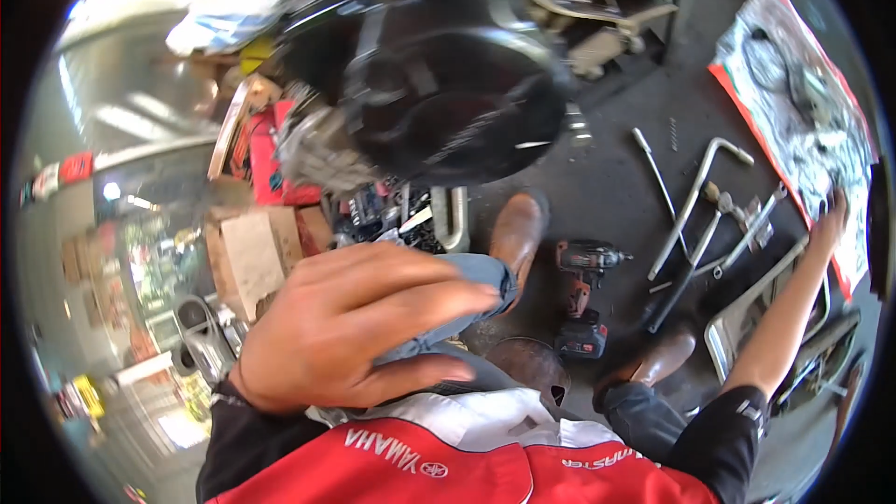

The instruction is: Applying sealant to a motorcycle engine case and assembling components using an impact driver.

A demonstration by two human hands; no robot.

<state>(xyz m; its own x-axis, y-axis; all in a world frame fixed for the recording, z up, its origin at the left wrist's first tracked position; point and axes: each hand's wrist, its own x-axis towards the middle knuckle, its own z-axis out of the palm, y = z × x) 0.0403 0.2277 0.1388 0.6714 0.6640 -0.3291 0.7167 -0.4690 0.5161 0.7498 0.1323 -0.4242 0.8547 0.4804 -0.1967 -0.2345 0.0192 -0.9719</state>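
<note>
In the middle of the view my left hand (350, 327) hangs in the air, palm down, its fingers stretched out and the thumb apart, holding nothing. My right arm reaches far out to the right. There my right hand (830, 217) touches the clear plastic packaging (793, 84) with a red-orange edge; dark and silvery parts show through it. Its fingers are too small and hidden to tell whether they grip the plastic. Between my boots a cordless impact driver (583, 294) lies on its side. A large glossy black rounded part (457, 103), blurred, stands in front of me.
Right of the impact driver lie an L-shaped wrench (695, 201), a thin rod (661, 182) and several other hand tools on the dark floor. Cardboard (247, 257) and a red case (271, 154) stand left. Glass panels (140, 252) line the far left; a metal frame (728, 341) lies right.
</note>
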